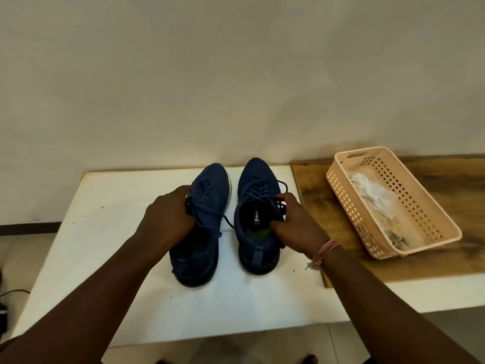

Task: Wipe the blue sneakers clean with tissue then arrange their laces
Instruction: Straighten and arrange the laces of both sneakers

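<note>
Two dark navy knit sneakers, the left one (203, 206) and the right one (256, 214), carry matching navy laces (258, 191); a paler blue pull tab (257, 254) marks the right heel, and its lining looks black with a green insole. The flat bench (105, 258) is plain white. Beside it lies a brown wood-grain board (446, 258). The peach plastic lattice basket (354, 206) holds crumpled white tissue (372, 189), greyed at one end. A pink thread band (324, 252) circles the right wrist.

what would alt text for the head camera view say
Two hands grip a pair of blue sneakers on a white table: left hand on the left sneaker, right hand on the right sneaker. A peach basket holding crumpled tissue sits at right.
</note>
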